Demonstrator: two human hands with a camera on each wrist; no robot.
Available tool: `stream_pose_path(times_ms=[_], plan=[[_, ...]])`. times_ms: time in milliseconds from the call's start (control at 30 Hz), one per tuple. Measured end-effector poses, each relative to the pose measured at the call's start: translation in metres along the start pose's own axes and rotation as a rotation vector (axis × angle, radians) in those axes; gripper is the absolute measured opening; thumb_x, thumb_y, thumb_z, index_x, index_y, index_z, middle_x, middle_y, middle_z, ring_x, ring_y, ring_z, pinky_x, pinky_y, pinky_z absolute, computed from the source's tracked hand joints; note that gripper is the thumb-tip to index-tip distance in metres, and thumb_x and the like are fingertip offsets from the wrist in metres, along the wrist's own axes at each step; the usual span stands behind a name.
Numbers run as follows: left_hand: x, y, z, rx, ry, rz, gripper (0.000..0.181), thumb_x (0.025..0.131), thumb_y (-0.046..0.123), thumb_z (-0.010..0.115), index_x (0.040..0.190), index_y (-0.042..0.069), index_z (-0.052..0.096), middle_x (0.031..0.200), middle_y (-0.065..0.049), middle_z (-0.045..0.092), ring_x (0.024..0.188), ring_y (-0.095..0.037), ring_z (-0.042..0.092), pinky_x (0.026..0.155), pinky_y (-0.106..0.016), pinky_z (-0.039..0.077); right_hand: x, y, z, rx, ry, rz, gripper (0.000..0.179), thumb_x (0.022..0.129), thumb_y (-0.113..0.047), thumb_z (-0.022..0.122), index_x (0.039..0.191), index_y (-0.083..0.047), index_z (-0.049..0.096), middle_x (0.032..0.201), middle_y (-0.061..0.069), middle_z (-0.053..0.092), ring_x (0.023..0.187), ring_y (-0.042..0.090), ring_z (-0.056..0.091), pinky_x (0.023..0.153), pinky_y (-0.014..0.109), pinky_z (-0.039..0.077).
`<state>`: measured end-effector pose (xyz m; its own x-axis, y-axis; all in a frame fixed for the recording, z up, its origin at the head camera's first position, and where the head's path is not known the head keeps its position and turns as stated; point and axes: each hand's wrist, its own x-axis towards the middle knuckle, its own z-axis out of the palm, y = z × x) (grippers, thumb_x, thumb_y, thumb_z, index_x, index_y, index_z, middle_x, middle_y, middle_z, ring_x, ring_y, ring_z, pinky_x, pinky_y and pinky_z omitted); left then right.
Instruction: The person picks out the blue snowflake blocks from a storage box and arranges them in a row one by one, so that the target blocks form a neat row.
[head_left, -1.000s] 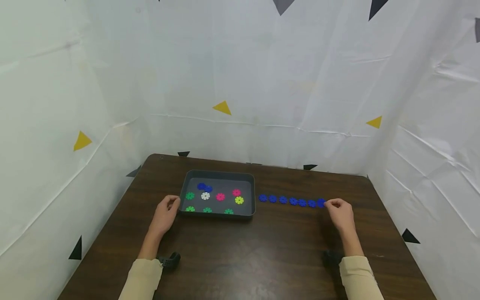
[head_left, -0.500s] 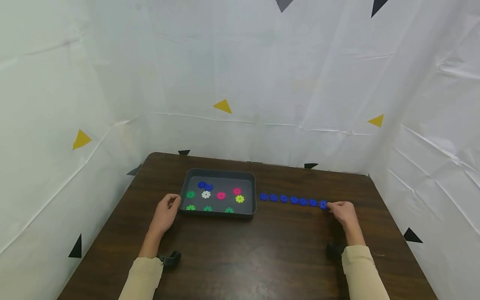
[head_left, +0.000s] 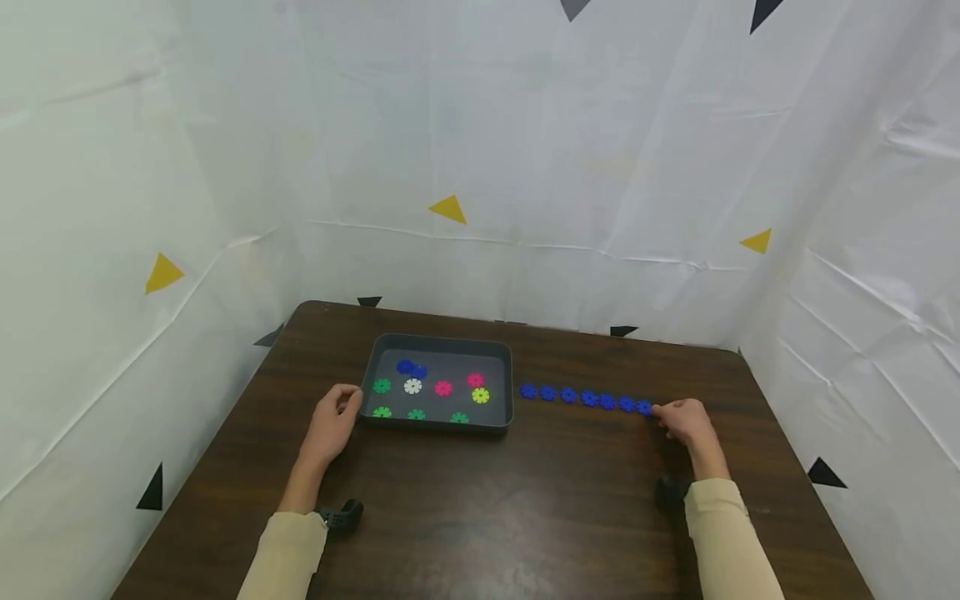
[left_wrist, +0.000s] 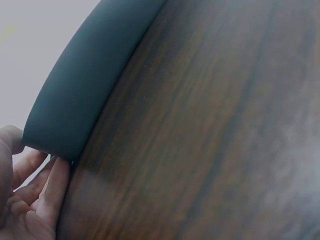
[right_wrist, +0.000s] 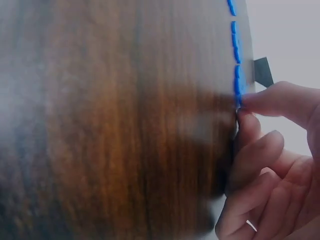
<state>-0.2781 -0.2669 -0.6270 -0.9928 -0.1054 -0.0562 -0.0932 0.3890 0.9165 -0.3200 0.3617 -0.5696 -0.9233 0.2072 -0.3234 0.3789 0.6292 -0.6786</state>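
Note:
Blue flower-shaped plastic discs [head_left: 567, 395] lie in a row on the table, right of a dark grey tray [head_left: 450, 425]. My right hand [head_left: 686, 421] pinches the right-end blue disc [head_left: 644, 407] between thumb and index finger. That disc lies at table level against its neighbour; whether they interlock cannot be made out. In the right wrist view, the fingertips [right_wrist: 245, 102] meet at its edge. My left hand [head_left: 332, 419] holds the tray's left side near the front corner, and the left wrist view shows the thumb by the rim and fingers against the outer wall [left_wrist: 75, 90].
Inside the tray lie two overlapping blue discs [head_left: 412, 369], a white disc [head_left: 413, 387], pink discs [head_left: 443, 388], a yellow disc [head_left: 481, 396] and several green discs [head_left: 382, 386]. The dark wooden table [head_left: 487, 517] ends before white sheeting [head_left: 525, 167] at back and sides.
My right hand first slid a little right, its end disc settling flat, then edged back left, bringing that disc nearer its neighbour. My left hand stays at the tray.

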Motion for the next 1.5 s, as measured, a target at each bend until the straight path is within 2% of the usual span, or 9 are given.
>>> stream_pose_path(times_ms=[133, 600, 800, 900, 1000, 1100, 1233, 1400, 1500], plan=[[0.0, 0.001, -0.001, 0.0, -0.002, 0.011, 0.055, 0.114, 0.049, 0.048, 0.149, 0.006, 0.053, 0.154, -0.022, 0.056, 0.143, -0.04, 0.055, 0.117, -0.062, 0.046, 0.0, -0.003, -0.001, 0.001, -0.006, 0.008, 0.034, 0.104, -0.027, 0.062, 0.093, 0.003, 0.073, 0.075, 0.0, 0.066, 0.062, 0.012, 0.061, 0.06, 0.029, 0.051], [0.001, 0.001, -0.003, 0.003, 0.001, 0.006, 0.057, 0.114, 0.052, 0.048, 0.149, 0.007, 0.053, 0.159, -0.021, 0.052, 0.148, -0.041, 0.05, 0.119, -0.064, 0.043, 0.001, -0.004, 0.002, 0.097, 0.031, 0.015, 0.04, 0.105, -0.031, 0.057, 0.072, -0.01, 0.069, 0.068, -0.004, 0.061, 0.059, 0.01, 0.06, 0.059, 0.026, 0.053], [0.002, 0.001, -0.003, 0.006, 0.001, 0.006, 0.058, 0.114, 0.052, 0.048, 0.15, 0.007, 0.053, 0.159, -0.022, 0.052, 0.147, -0.041, 0.051, 0.119, -0.064, 0.044, -0.003, -0.012, 0.009, 0.065, 0.036, -0.018, 0.055, 0.108, -0.04, 0.054, 0.056, -0.022, 0.048, 0.06, -0.006, 0.052, 0.059, 0.013, 0.055, 0.059, 0.031, 0.046], [0.002, 0.002, -0.004, 0.009, 0.001, 0.008, 0.057, 0.114, 0.051, 0.048, 0.15, 0.007, 0.053, 0.159, -0.022, 0.052, 0.148, -0.041, 0.05, 0.119, -0.064, 0.044, -0.009, -0.025, 0.02, 0.029, 0.071, -0.063, 0.053, 0.11, -0.042, 0.054, 0.065, -0.013, 0.057, 0.065, -0.004, 0.056, 0.065, 0.016, 0.056, 0.063, 0.033, 0.045], [0.003, 0.003, -0.005, 0.011, 0.001, 0.009, 0.055, 0.114, 0.049, 0.048, 0.15, 0.007, 0.053, 0.158, -0.022, 0.053, 0.147, -0.041, 0.051, 0.118, -0.064, 0.044, -0.014, -0.043, 0.034, 0.032, 0.102, -0.121, 0.047, 0.11, -0.041, 0.056, 0.094, -0.001, 0.071, 0.08, 0.004, 0.067, 0.075, 0.02, 0.061, 0.068, 0.033, 0.049], [0.003, 0.004, -0.005, 0.013, -0.002, 0.007, 0.053, 0.115, 0.047, 0.048, 0.149, 0.007, 0.054, 0.157, -0.022, 0.054, 0.146, -0.041, 0.052, 0.116, -0.063, 0.046, -0.019, -0.062, 0.048, 0.057, 0.114, -0.179, 0.048, 0.11, -0.041, 0.058, 0.122, 0.004, 0.071, 0.099, 0.014, 0.075, 0.088, 0.025, 0.069, 0.074, 0.032, 0.054], [0.003, 0.003, -0.003, 0.014, -0.009, 0.004, 0.051, 0.115, 0.046, 0.049, 0.149, 0.008, 0.054, 0.156, -0.022, 0.055, 0.144, -0.04, 0.054, 0.113, -0.062, 0.048, -0.025, -0.085, 0.067, 0.111, 0.127, -0.239, 0.045, 0.109, -0.038, 0.062, 0.128, 0.002, 0.07, 0.116, 0.021, 0.075, 0.097, 0.03, 0.07, 0.074, 0.03, 0.056], [0.001, 0.001, -0.002, 0.016, -0.013, 0.001, 0.05, 0.115, 0.045, 0.049, 0.148, 0.008, 0.055, 0.156, -0.021, 0.055, 0.144, -0.04, 0.054, 0.113, -0.061, 0.048, -0.032, -0.106, 0.094, 0.232, 0.127, -0.3, 0.037, 0.107, -0.029, 0.067, 0.13, 0.0, 0.072, 0.121, 0.022, 0.074, 0.095, 0.029, 0.067, 0.071, 0.026, 0.053], [0.001, 0.0, -0.001, 0.018, -0.009, 0.003, 0.049, 0.115, 0.044, 0.049, 0.148, 0.008, 0.055, 0.156, -0.021, 0.055, 0.144, -0.04, 0.054, 0.114, -0.062, 0.048, -0.034, -0.122, 0.11, 0.27, 0.12, -0.349, 0.036, 0.107, -0.026, 0.068, 0.134, -0.003, 0.071, 0.124, 0.022, 0.075, 0.105, 0.029, 0.068, 0.079, 0.029, 0.053]])
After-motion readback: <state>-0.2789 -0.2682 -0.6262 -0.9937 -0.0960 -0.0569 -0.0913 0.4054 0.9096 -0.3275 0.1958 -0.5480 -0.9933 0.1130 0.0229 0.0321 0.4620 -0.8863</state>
